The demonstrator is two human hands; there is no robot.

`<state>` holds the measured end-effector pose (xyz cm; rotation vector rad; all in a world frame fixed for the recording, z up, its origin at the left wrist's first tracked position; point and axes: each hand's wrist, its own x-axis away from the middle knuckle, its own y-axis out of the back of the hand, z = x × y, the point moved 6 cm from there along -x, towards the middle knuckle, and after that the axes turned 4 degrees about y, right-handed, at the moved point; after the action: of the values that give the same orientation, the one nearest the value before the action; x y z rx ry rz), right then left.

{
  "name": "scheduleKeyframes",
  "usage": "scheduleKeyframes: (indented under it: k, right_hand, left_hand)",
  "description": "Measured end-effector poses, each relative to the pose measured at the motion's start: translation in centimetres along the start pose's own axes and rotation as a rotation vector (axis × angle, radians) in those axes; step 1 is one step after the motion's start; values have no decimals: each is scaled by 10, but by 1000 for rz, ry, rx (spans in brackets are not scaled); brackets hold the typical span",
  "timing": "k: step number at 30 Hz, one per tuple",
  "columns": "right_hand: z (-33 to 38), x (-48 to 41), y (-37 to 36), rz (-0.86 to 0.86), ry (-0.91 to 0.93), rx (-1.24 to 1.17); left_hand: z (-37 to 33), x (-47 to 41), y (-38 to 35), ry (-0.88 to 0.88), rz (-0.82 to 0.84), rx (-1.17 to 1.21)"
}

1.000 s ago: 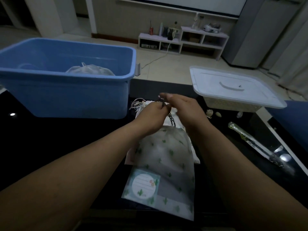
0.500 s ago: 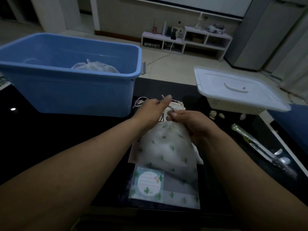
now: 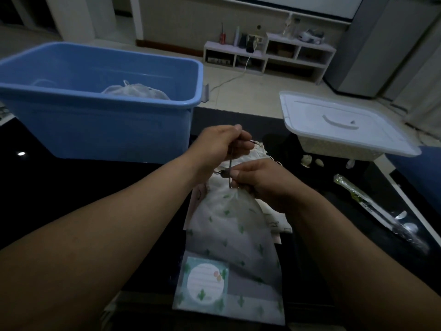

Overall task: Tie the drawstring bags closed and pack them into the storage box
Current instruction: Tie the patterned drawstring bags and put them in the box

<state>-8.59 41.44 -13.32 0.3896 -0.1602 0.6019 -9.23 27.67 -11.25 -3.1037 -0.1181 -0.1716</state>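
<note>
The thin dark drawstring cord (image 3: 231,163) was pinched taut by the left hand (image 3: 220,144), while the gathered neck of the soft white cactus-print fabric bag (image 3: 235,231) was clamped by the right hand (image 3: 259,179). The bag was judged light, limp and best gripped at that neck.

A white drawstring bag (image 3: 232,237) with little green cactus prints is laid out on the dark table (image 3: 71,187), label end nearest the camera. Its gathered neck is pinched shut by the right hand (image 3: 260,179), while the dark cord (image 3: 230,163) is gripped in the left hand (image 3: 220,144) just above, pulled straight between the two. More pale bags are stacked underneath, partly hidden. A big blue storage box (image 3: 95,130) is parked at the far left of the table, with one tied bag (image 3: 134,90) already seen inside. Off to the right a white lidded basket (image 3: 343,125) is set, well apart from the hands.
</note>
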Motion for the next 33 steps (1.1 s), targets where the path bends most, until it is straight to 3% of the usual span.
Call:
scheduleKeyframes:
  k: [6,10,13,16,25,33]
  right_hand:
    - [12,5,-7,70,89,-8]
    - [8,3,3,-6,70,-50]
    - [5,4,16,-82,72,-78]
    - [3,6,21,-88,47,-98]
    - [-3,1,32,-179,54,-152]
    - [4,5,32,42,140,-56]
  left_hand:
    - [-1,-1,9,5,-19,-1]
    - [5,9,-6,22,155,-299]
    - [12,13,-8,-93,99,-604]
    - [14,20,-11,-137,105,-736]
    - [15,19,-7,-113,33,-648]
    - [21,24,-6,4,401,-527]
